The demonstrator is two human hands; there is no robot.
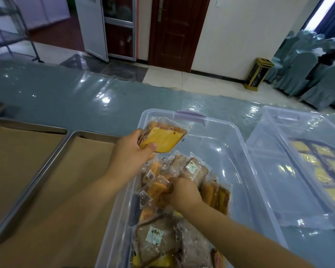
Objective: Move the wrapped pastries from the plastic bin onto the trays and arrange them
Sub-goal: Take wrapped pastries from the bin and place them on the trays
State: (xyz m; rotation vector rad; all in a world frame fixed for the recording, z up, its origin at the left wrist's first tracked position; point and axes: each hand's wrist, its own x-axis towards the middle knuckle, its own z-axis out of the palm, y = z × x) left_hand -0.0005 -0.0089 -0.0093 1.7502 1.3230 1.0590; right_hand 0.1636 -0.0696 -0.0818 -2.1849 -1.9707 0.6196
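Our left grip [130,153] reaches forward, forearm crossing the left wall of the clear plastic bin [211,146]. Thumb and fingers pinch a yellow wrapped pastry slice [162,139] above the bin's far end. Our right grip [184,192] dips palm-down into the bin, fingers curled round a golden-brown wrapped pastry [157,188] in the pile. Paper-lined steel trays [46,166] lie just left on the blue-grey tabletop [85,97].

Plastic-covered blue-grey table [66,97]: two paper-lined metal trays [46,161] left, clear bin [190,114] beside them, second clear bin [269,151] right.
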